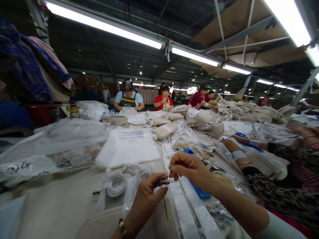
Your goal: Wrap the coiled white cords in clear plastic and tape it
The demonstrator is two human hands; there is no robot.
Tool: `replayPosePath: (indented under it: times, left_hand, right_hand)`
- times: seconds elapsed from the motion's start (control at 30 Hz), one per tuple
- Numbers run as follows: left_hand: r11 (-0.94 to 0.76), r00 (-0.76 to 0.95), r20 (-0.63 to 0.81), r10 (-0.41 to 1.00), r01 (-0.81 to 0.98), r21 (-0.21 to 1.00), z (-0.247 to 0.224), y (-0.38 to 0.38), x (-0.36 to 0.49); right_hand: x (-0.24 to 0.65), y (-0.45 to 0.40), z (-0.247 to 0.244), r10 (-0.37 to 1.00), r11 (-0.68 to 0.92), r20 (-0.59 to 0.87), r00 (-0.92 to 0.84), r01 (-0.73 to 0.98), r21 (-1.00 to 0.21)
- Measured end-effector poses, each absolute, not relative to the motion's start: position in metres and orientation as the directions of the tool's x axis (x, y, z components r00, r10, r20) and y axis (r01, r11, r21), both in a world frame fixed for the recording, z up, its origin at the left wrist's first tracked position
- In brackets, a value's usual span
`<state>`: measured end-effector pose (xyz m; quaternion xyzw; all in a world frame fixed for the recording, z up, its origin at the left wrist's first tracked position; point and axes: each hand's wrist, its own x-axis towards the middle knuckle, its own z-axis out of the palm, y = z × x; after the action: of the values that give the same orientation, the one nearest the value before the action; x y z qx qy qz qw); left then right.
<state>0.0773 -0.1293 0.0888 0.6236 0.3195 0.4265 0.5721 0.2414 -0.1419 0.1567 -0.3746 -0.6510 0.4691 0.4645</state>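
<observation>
In the lower middle of the head view, my left hand [149, 193], with a beaded bracelet at the wrist, is closed in a pinch. My right hand [190, 167] is pinched just beside it, fingertips nearly touching the left ones. A thin light cord [167, 172] runs between the fingertips of both hands, and part of it is hidden by the fingers. Beneath them lies a beige bag [109, 223] at the near edge. To the left of my left hand, coiled straps [116, 185] sit in clear plastic.
A stack of white plastic bags [129, 147] lies ahead. Blue scissors or a blue-handled tool [199, 190] lie partly under my right arm. A co-worker's sleeved arms [281, 179] reach in from the right. Piled beige bags [249, 111] and several people are across the table.
</observation>
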Motion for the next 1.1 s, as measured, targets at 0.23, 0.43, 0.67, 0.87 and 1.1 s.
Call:
replayPosePath:
  times: [0.23, 0.43, 0.67, 0.87, 1.1]
  left_hand:
    - [-0.161, 0.489, 0.171, 0.855, -0.061, 0.985, 0.085, -0.128, 0.07]
    - [-0.202, 0.573, 0.037, 0.819, 0.227, 0.953, 0.089, -0.128, 0.064]
    - [-0.32, 0.584, 0.075, 0.808, 0.329, 0.889, 0.107, -0.129, 0.067]
    - [-0.268, 0.581, 0.114, 0.806, 0.186, 0.945, 0.103, -0.128, 0.085]
    - [-0.232, 0.568, 0.111, 0.815, 0.145, 0.962, 0.095, -0.127, 0.088]
  right_hand:
    - [0.247, -0.149, 0.156, 0.898, 0.387, 0.345, -0.273, 0.117, -0.915]
    - [0.252, -0.154, 0.158, 0.863, 0.489, 0.418, -0.283, 0.261, -0.832]
    - [0.254, -0.151, 0.157, 0.853, 0.508, 0.415, -0.315, 0.326, -0.797]
    - [0.255, -0.152, 0.158, 0.859, 0.502, 0.407, -0.31, 0.359, -0.787]
    - [0.256, -0.151, 0.156, 0.874, 0.473, 0.385, -0.296, 0.343, -0.812]
